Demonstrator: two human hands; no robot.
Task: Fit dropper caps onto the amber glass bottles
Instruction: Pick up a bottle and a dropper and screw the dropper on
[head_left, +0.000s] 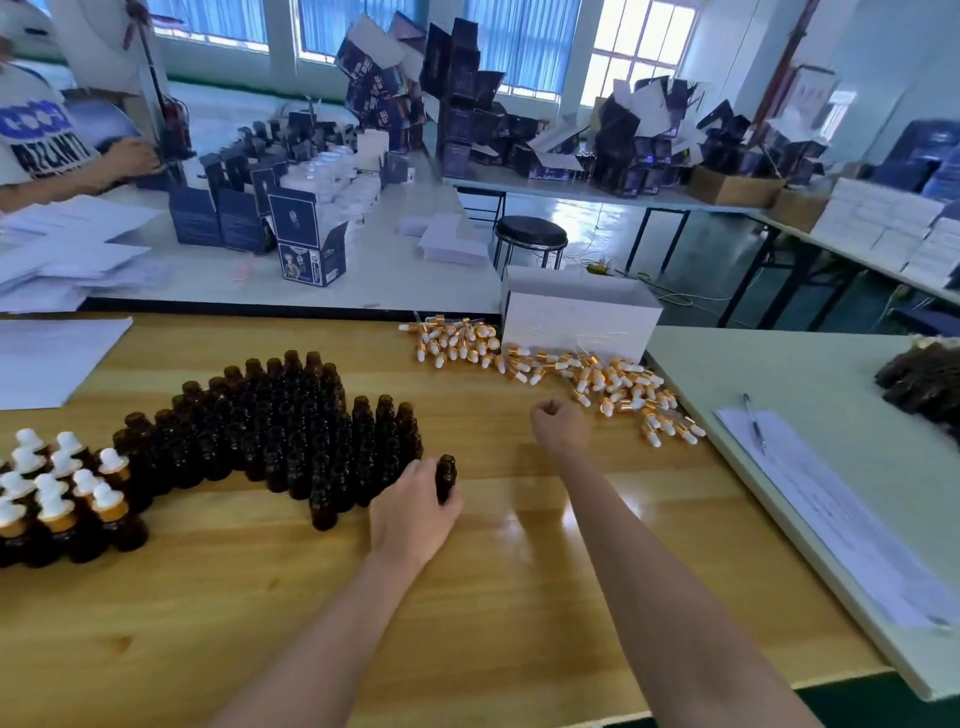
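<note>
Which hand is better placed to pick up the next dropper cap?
The right hand. It reaches out close to the loose dropper caps on the wooden table, fist closed, apparently empty. The left hand already grips an uncapped amber bottle.

**A bright packing room with long tables**

Daylight comes through large barred windows (524, 47) with blue curtains on the far wall. White tables (395, 270) carry dark blue boxes (306, 239). A round black stool (531, 236) stands on the shiny green floor (597, 218).
</note>
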